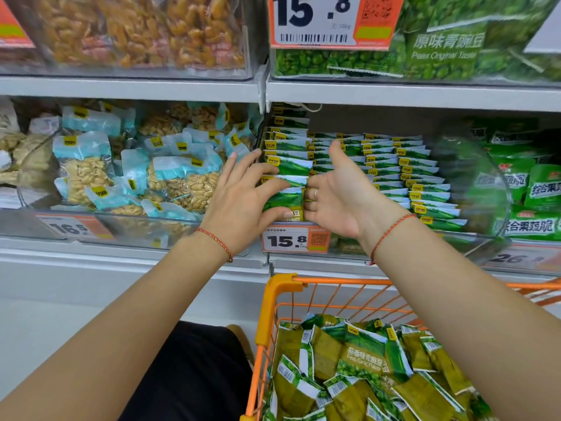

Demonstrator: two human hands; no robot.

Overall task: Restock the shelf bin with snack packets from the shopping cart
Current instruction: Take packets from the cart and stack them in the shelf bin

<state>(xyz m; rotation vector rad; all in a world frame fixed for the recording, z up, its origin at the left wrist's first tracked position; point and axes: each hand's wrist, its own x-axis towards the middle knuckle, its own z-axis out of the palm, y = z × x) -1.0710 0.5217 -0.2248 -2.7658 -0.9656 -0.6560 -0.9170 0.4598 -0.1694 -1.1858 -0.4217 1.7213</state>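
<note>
A clear shelf bin (482, 238) on the middle shelf holds neat rows of green pea packets (394, 168). At its front left corner stands a small stack of green packets (291, 185). My left hand (243, 199) grips this stack, fingers spread over the top and thumb underneath. My right hand (340, 196) meets it from the right, fingers bent against the stack's right edge and thumb pointing up. Below, the orange shopping cart (282, 287) holds several loose green pea packets (364, 360).
A price tag reading 15.8 (291, 240) hangs on the bin's front. To the left sits a bin of blue peanut packets (170, 174); at the right, another bin of green snack bags (537, 189). The upper shelf (394, 92) overhangs the bin closely.
</note>
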